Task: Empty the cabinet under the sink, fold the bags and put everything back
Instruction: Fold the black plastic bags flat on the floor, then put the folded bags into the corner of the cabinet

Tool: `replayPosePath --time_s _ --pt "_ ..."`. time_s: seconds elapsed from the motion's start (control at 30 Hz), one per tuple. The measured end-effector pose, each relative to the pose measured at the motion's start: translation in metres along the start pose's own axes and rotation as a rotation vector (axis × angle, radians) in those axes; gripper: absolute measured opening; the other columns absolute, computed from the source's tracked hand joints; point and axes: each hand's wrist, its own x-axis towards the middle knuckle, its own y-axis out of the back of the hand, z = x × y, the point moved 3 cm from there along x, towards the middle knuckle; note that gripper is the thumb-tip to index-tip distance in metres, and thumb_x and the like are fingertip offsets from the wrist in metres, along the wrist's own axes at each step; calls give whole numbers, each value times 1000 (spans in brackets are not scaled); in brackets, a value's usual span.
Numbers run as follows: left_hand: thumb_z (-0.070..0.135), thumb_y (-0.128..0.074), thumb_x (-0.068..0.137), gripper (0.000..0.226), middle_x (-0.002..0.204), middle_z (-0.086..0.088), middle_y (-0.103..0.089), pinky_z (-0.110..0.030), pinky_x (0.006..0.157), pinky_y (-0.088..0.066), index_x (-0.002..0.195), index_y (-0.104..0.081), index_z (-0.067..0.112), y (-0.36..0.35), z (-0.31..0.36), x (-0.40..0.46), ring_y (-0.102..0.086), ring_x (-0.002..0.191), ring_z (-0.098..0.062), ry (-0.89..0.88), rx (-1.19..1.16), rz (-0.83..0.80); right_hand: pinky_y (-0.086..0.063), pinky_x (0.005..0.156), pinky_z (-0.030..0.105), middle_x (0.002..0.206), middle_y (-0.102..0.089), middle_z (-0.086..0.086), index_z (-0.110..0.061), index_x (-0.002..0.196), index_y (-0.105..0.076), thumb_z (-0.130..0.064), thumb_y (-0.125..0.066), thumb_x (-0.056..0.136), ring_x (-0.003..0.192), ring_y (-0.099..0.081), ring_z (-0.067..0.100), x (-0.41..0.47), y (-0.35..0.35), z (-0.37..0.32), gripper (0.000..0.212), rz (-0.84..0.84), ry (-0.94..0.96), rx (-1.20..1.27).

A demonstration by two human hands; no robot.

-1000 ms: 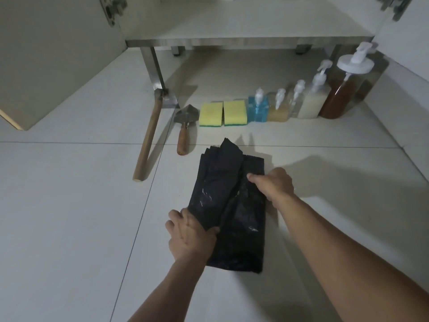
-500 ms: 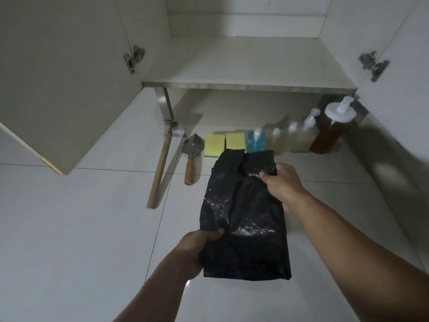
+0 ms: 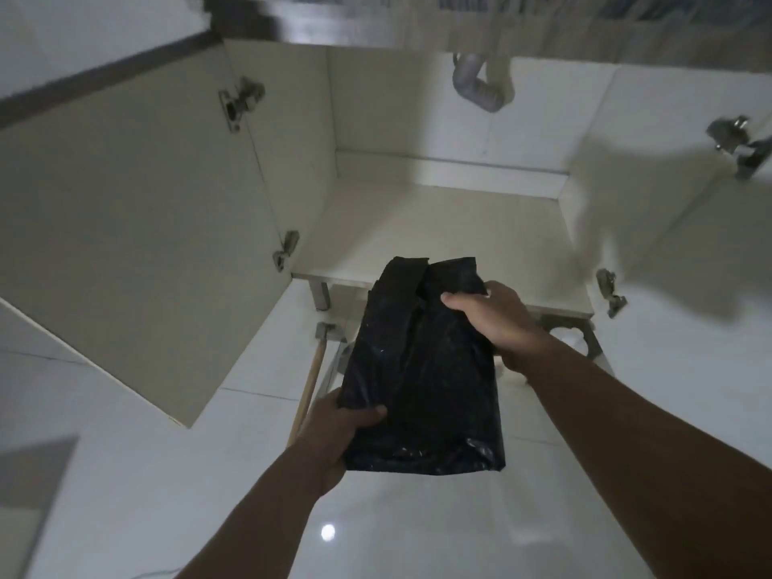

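From my head view, I am holding the folded black bag (image 3: 422, 369) at the frame's centre, in front of the open cabinet (image 3: 438, 227). My left hand (image 3: 334, 428) is gripping its lower left edge, thumb on top; my right hand (image 3: 497, 323) is pinching its upper right corner. A hammer (image 3: 311, 382) is lying on the floor (image 3: 138, 495) just left of the bag.

Folded black bag (image 3: 422, 369): lifted off the floor, now held before the open cabinet (image 3: 438, 227).
Left hand (image 3: 334, 432): regripped, thumb on top.
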Motion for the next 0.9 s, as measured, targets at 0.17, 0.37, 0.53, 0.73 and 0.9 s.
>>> replayPosePath --time_s 0.17,0.37,0.53,0.73,0.9 --pt "3 -78 72 48 106 -16 -71 -53 87 -55 116 -62 4 14 70 55 -67 97 -39 -78 -26 89 -50 66 30 96 -63 12 -10 102 -60 1 -68 71 81 -62 21 64 -22 -48 33 -4 34 -32" --pt "-9 -67 77 42 109 -16 -69 -37 74 -57 116 -60 2 36 138 147 -66 96 -34 -49 -22 26 -57 79 43 99 -66 15 -13 119 -57 8 -67 69 90 -64 30 174 -60 -78 55 81 71 9" --pt "-12 -70 74 50 112 -16 -65 -35 74 -58 119 -54 5 54 176 239 -65 89 -28 -184 46 152 -57 84 44 93 -64 8 -14 126 -53 6 -66 72 93 -63 28 270 -96 -80 59 103 165 -4" --pt "1 -80 69 70 118 -11 -62 -46 91 -54 131 -49 14 72 207 356 -63 101 -32 -335 123 387 -54 80 36 103 -62 11 -14 128 -51 5 -66 76 93 -61 26 385 -131 -69 58 155 256 1" --pt "-8 -72 74 51 118 -13 -61 -44 93 -53 119 -55 9 79 231 458 -62 102 -32 -455 129 449 -52 77 33 113 -59 12 -15 131 -48 6 -66 77 98 -60 25 487 -161 -63 60 123 322 29"
